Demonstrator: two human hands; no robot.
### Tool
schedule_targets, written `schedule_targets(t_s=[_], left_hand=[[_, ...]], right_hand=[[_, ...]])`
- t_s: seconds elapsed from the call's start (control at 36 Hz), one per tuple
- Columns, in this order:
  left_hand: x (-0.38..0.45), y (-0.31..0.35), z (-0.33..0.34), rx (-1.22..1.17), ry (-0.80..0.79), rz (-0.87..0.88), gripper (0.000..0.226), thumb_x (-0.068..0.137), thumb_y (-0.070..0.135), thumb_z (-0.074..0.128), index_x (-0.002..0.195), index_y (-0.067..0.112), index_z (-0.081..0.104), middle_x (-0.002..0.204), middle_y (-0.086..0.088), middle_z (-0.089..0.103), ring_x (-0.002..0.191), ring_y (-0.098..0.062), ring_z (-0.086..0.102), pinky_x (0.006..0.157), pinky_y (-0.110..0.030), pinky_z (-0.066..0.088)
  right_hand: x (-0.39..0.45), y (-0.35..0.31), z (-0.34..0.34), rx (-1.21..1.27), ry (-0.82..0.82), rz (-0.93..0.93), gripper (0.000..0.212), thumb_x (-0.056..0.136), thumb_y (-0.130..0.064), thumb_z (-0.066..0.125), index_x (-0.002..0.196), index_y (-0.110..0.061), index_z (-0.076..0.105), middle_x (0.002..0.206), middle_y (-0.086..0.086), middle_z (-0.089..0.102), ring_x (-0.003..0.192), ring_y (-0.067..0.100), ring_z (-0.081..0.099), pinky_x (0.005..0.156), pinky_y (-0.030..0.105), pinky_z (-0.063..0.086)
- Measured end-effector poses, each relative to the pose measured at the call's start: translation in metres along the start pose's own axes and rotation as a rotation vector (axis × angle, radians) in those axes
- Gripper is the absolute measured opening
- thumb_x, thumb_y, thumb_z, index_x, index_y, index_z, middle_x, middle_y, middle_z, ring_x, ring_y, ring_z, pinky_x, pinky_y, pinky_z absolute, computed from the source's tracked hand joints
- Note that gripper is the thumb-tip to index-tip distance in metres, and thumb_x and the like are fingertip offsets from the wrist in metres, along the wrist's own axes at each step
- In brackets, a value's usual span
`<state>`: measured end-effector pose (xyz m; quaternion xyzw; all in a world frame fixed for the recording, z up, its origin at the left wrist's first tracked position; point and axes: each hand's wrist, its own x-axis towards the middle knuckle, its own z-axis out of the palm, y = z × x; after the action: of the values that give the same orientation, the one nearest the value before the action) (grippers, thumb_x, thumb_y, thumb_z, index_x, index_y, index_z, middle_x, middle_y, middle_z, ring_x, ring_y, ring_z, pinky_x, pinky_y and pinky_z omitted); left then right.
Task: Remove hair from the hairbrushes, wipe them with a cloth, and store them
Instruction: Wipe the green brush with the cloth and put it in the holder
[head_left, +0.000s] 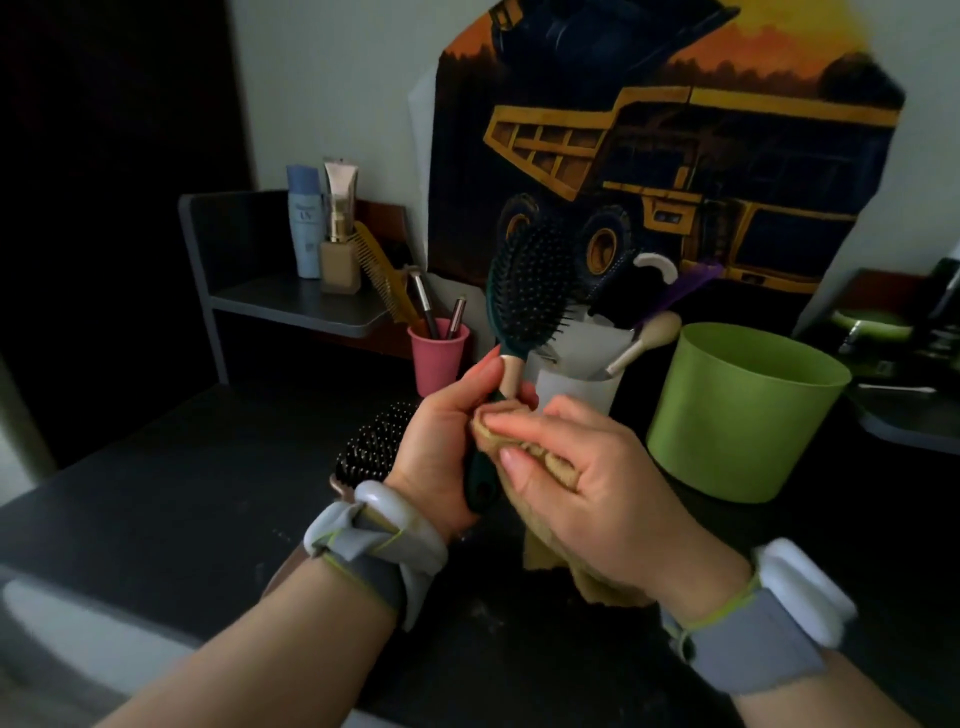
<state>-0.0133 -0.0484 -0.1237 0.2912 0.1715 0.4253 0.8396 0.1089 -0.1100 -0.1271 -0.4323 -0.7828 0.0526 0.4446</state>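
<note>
A dark green paddle hairbrush is held upright above the dark surface, bristles turned toward the camera, and no hair can be made out among them, so the hair-removal step appears to be done for this brush. Its handle is gripped by the left hand, fingers curled round it, while a tan cloth is pressed against the lower handle by the right hand, whose fingers are curled over the bunched fabric; the wiping step is judged to be under way, with the head possibly not yet wiped. A second, black-bristled hairbrush is seen lying on the surface just behind the left wrist, bristles up; whether hair is caught in it cannot be told, and it is presumably yet to be wiped and stored. Beyond the hands, a white holder with other brushes and combs is seen, likely the storage place, flanked by a pink cup of makeup tools and a green bin. Storing is judged to be left for both brushes.
</note>
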Motion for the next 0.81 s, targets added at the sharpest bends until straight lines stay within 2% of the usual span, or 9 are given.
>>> schedule_targets(t_s=[0.11, 0.22, 0.31, 0.36, 0.42, 0.47, 0.56, 0.67, 0.81], left_hand=[[0.003, 0.001, -0.003, -0.065, 0.067, -0.011, 0.021, 0.087, 0.031, 0.058, 0.083, 0.01, 0.06, 0.07, -0.004, 0.062, 0.067, -0.015, 0.058, 0.07, -0.026, 0.05], [0.007, 0.001, -0.005, -0.147, 0.076, 0.051, 0.024, 0.089, 0.028, 0.057, 0.082, 0.005, 0.062, 0.069, -0.005, 0.063, 0.075, -0.016, 0.058, 0.092, -0.028, 0.043], [0.008, 0.0, -0.005, -0.143, 0.07, 0.083, 0.026, 0.091, 0.028, 0.054, 0.083, 0.005, 0.062, 0.069, -0.004, 0.062, 0.073, -0.016, 0.059, 0.083, -0.027, 0.045], [0.008, -0.002, -0.004, -0.129, 0.059, 0.065, 0.027, 0.094, 0.029, 0.051, 0.083, 0.006, 0.061, 0.07, -0.003, 0.06, 0.073, -0.016, 0.059, 0.082, -0.028, 0.045], [0.008, -0.003, -0.002, -0.132, 0.044, 0.067, 0.025, 0.097, 0.028, 0.044, 0.09, 0.007, 0.057, 0.072, -0.004, 0.057, 0.075, -0.017, 0.056, 0.085, -0.031, 0.043], [0.007, -0.002, -0.002, -0.131, 0.014, 0.081, 0.024, 0.097, 0.025, 0.04, 0.102, 0.008, 0.057, 0.081, -0.008, 0.059, 0.081, -0.02, 0.057, 0.087, -0.035, 0.043], [0.001, -0.002, 0.001, -0.086, -0.102, 0.035, 0.038, 0.095, 0.026, 0.041, 0.088, 0.006, 0.073, 0.083, -0.012, 0.069, 0.078, -0.023, 0.069, 0.076, -0.035, 0.056], [-0.002, -0.004, 0.002, -0.117, -0.154, -0.036, 0.049, 0.097, 0.03, 0.038, 0.076, 0.006, 0.075, 0.075, -0.008, 0.071, 0.075, -0.019, 0.071, 0.08, -0.032, 0.056], [0.001, 0.001, -0.001, -0.202, -0.035, 0.006, 0.031, 0.097, 0.03, 0.044, 0.091, 0.009, 0.065, 0.065, 0.001, 0.063, 0.073, -0.014, 0.063, 0.085, -0.03, 0.051]], right_hand=[[-0.002, -0.003, 0.001, 0.036, -0.131, 0.014, 0.03, 0.088, -0.02, 0.061, 0.117, -0.02, 0.07, 0.094, -0.005, 0.058, 0.092, 0.009, 0.06, 0.083, 0.019, 0.05], [-0.003, -0.006, 0.0, 0.078, -0.223, 0.038, 0.026, 0.085, -0.018, 0.064, 0.109, -0.02, 0.073, 0.088, -0.005, 0.057, 0.087, 0.01, 0.06, 0.08, 0.022, 0.051], [-0.004, -0.006, -0.003, 0.14, -0.281, 0.086, 0.023, 0.083, -0.019, 0.064, 0.103, -0.023, 0.075, 0.087, -0.012, 0.06, 0.088, 0.008, 0.062, 0.077, 0.017, 0.05], [-0.004, -0.007, -0.01, 0.229, -0.302, 0.113, 0.021, 0.083, -0.018, 0.063, 0.098, -0.025, 0.076, 0.091, -0.01, 0.065, 0.093, 0.01, 0.065, 0.082, 0.023, 0.054], [-0.003, -0.008, -0.015, 0.339, -0.232, 0.106, 0.022, 0.084, -0.014, 0.062, 0.096, -0.026, 0.075, 0.095, -0.006, 0.068, 0.098, 0.016, 0.067, 0.087, 0.028, 0.054], [0.0, -0.007, -0.02, 0.37, -0.063, 0.082, 0.024, 0.087, -0.012, 0.061, 0.1, -0.028, 0.074, 0.099, -0.005, 0.069, 0.101, 0.016, 0.066, 0.09, 0.022, 0.051], [0.004, -0.002, -0.02, 0.185, 0.083, 0.056, 0.025, 0.091, -0.018, 0.059, 0.114, -0.022, 0.069, 0.102, -0.007, 0.066, 0.103, 0.009, 0.063, 0.088, 0.014, 0.046], [0.002, -0.001, -0.007, 0.12, 0.02, 0.058, 0.027, 0.093, -0.016, 0.06, 0.119, -0.016, 0.067, 0.108, -0.005, 0.063, 0.107, 0.004, 0.06, 0.091, 0.01, 0.043], [0.0, -0.006, 0.001, 0.153, -0.104, 0.064, 0.027, 0.093, -0.02, 0.059, 0.118, -0.022, 0.068, 0.111, -0.007, 0.065, 0.111, 0.007, 0.06, 0.093, 0.02, 0.048]])
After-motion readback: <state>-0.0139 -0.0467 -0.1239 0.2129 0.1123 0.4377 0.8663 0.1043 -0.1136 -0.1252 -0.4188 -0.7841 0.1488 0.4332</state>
